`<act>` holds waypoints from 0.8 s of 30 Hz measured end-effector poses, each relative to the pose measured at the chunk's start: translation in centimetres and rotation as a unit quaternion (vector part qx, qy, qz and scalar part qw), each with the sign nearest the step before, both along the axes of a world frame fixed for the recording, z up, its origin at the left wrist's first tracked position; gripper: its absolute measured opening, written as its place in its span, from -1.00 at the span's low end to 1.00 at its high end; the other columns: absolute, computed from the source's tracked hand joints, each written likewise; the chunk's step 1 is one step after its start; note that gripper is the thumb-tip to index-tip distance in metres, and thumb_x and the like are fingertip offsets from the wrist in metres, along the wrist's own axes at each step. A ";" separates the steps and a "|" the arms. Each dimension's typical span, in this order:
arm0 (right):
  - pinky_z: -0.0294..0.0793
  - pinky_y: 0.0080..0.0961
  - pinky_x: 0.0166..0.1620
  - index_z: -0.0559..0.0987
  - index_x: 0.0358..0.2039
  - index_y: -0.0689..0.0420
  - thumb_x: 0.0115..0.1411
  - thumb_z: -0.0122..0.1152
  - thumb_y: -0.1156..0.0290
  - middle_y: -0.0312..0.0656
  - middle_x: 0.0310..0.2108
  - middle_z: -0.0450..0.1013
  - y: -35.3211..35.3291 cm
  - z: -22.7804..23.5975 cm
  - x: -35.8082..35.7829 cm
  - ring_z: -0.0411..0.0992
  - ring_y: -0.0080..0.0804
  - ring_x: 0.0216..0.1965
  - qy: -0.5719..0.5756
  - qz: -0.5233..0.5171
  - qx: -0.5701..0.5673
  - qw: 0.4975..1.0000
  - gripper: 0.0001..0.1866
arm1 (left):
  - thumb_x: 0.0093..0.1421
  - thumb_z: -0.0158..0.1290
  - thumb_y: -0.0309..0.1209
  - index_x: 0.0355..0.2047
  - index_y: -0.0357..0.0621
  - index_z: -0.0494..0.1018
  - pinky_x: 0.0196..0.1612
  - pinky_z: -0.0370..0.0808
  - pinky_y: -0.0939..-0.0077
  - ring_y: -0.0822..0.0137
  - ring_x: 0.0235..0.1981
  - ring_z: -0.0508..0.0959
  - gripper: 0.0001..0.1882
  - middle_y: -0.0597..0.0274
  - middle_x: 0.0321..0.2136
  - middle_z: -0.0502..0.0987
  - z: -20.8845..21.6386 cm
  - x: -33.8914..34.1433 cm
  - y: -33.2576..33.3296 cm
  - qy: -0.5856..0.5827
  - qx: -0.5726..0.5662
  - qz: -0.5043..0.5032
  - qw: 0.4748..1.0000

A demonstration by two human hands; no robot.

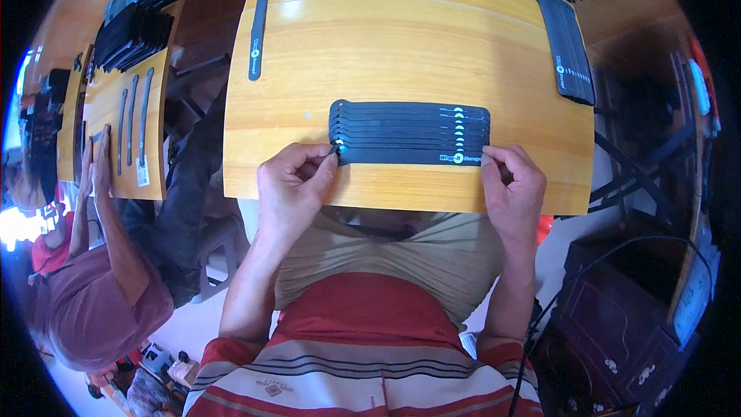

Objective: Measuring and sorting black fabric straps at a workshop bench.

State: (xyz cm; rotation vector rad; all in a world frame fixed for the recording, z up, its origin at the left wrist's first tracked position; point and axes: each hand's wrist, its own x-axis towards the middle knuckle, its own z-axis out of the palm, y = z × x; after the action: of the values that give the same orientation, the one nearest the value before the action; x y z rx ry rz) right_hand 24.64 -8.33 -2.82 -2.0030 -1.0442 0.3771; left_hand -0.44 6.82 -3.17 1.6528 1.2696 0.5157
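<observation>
Overlapping long, flat black fabric straps (397,133) lie stepped near the front of the yellow wooden desk (386,46) (white marks (460,136) exposed); the left hand (295,184) and right hand (512,185), each grip pinched closed on one end, presumably keep them aligned.

I sit at a wooden table (386,54), and in front of me lies a row of overlapping black straps (397,127). My left hand (295,185) pinches the row at its lower left corner, and my right hand (513,185) at its lower right corner. One single strap (258,31) lies apart, at the upper left. Near the right edge there is another strap bundle (567,50). To my left, a co-worker (100,293) has hands at a second table (157,147).
</observation>
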 end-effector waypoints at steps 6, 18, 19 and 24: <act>0.46 -0.40 -0.38 0.63 -0.27 0.32 0.20 0.23 0.60 -0.05 -0.46 0.50 0.1 0.4 -0.2 0.50 -0.31 -0.51 -0.002 -0.002 -0.022 1.000 -0.90 | 0.20 0.26 -0.53 -0.24 -0.37 0.64 -0.46 0.47 0.64 0.60 -0.56 0.51 -0.85 0.26 -0.54 0.63 -0.2 0.1 -0.1 0.001 0.018 0.003 1.000; 0.49 -0.35 -0.36 0.63 -0.28 0.31 0.17 0.22 0.60 -0.03 -0.45 0.51 0.0 0.0 -0.2 0.52 -0.23 -0.49 -0.025 -0.001 -0.015 1.000 -0.89 | 0.23 0.26 -0.51 -0.28 -0.35 0.63 -0.45 0.41 0.69 0.65 -0.52 0.47 -0.88 0.39 -0.53 0.59 0.2 0.1 -0.1 0.010 0.027 -0.011 1.000; 0.49 -0.35 -0.36 0.63 -0.28 0.31 0.17 0.22 0.60 -0.03 -0.45 0.51 0.0 -0.1 -0.2 0.52 -0.23 -0.49 -0.025 0.000 -0.014 1.000 -0.89 | 0.23 0.26 -0.51 -0.28 -0.35 0.63 -0.45 0.41 0.69 0.65 -0.52 0.47 -0.88 0.39 -0.53 0.59 0.2 0.1 0.0 0.011 0.029 -0.010 0.999; 0.49 -0.37 -0.37 0.64 -0.28 0.31 0.16 0.22 0.62 -0.03 -0.44 0.52 0.0 -0.3 -0.3 0.52 -0.24 -0.49 -0.028 -0.011 -0.001 1.000 -0.88 | 0.17 0.26 -0.52 -0.27 -0.36 0.65 -0.45 0.50 0.59 0.55 -0.57 0.53 -0.85 0.21 -0.57 0.62 -0.3 0.1 0.0 -0.003 0.041 -0.005 0.999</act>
State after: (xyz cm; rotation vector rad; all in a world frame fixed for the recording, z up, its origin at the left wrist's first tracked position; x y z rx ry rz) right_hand 24.35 -8.35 -3.11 -2.0357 -1.0553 0.3134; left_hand -0.34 6.82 -3.48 1.7226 1.2507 0.5730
